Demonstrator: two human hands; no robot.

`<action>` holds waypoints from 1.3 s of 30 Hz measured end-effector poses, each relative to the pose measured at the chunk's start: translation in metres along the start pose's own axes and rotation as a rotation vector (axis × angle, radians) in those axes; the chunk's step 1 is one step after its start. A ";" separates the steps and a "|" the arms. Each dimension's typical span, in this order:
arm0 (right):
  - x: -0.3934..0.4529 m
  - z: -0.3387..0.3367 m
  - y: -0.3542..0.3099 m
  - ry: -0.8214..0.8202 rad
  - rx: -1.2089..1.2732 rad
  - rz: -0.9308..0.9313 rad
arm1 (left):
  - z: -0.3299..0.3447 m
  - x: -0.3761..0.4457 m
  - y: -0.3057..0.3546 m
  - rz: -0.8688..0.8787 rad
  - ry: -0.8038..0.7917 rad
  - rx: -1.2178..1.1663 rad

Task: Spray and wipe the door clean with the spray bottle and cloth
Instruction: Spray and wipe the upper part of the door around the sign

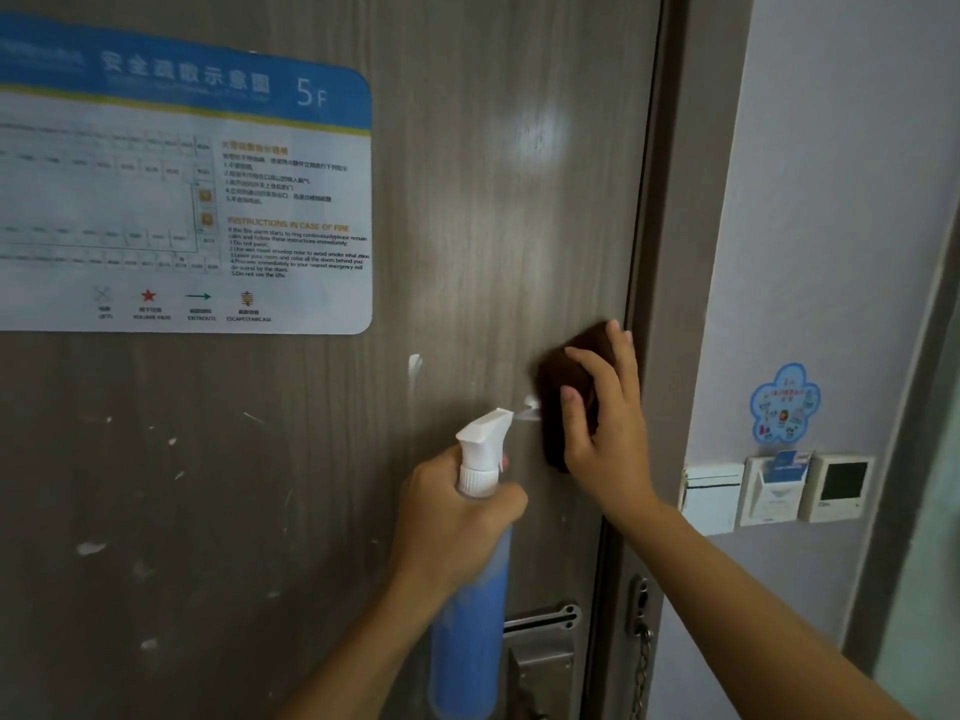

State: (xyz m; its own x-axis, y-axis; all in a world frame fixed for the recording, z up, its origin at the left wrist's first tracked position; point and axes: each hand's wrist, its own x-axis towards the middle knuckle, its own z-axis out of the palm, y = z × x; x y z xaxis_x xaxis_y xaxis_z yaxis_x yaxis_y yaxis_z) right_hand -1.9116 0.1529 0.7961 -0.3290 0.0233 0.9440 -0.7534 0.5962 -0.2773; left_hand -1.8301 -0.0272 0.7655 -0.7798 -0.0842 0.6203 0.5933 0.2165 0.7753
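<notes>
Wiping grey-brown wood-grain door (467, 226), pretty splattered. Blue plastic spray bottle (470, 605) upright, left hand (447, 517) wrapped round neck, nozzle aimed at dark brown folded cloth (563, 392) just right; right hand (602, 428) presses it flat, fingers spread, nearer latch edge.

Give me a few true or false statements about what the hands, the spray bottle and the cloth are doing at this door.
1. The left hand grips the spray bottle by its neck. True.
2. The right hand presses a white cloth on the wall. False: the cloth is dark brown and lies against the door.
3. The bottle holds blue liquid. True.
4. The evacuation plan poster reads 3F. False: it reads 5F.
5. White smears mark the door left of the bottle. True.
</notes>
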 end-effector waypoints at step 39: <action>0.024 0.047 -0.026 0.311 -0.154 0.088 | -0.079 -0.012 0.013 0.014 0.130 -0.057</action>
State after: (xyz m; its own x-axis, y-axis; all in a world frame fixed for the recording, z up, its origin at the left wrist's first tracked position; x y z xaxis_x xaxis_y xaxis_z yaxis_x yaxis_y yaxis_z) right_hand -1.9262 0.1004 0.8174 -0.1821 0.3095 0.9333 -0.6276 0.6941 -0.3526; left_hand -1.7971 -0.1002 0.7774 -0.7410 -0.2073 0.6387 0.6176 0.1632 0.7694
